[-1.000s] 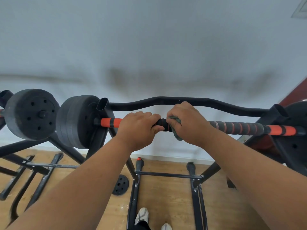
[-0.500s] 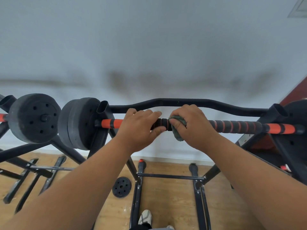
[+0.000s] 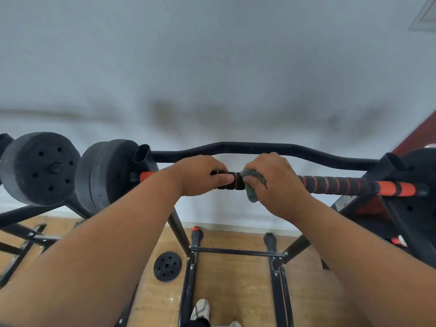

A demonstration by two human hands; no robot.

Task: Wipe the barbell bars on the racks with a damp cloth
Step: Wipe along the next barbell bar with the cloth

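A barbell bar [image 3: 335, 184] with a black-and-orange striped grip lies across a black rack at chest height. My left hand [image 3: 200, 175] grips the bar just left of its black centre collar [image 3: 232, 181], thumb laid along the front. My right hand [image 3: 276, 180] wraps a grey-green cloth [image 3: 252, 185] around the bar right beside the collar; a fold of the cloth hangs below my fingers. Black weight plates [image 3: 103, 173] load the bar's left end.
A curved black rack crossbar [image 3: 259, 148] runs just behind the bar. A second plate stack [image 3: 39, 167] sits far left, another plate [image 3: 422, 192] at the right. The rack's floor frame [image 3: 236, 252], a loose small plate [image 3: 167, 266] and my shoe [image 3: 200, 309] lie below.
Both hands stay on the bar by the centre collar; my left thumb has come round onto the front of the bar. The view has shifted slightly.
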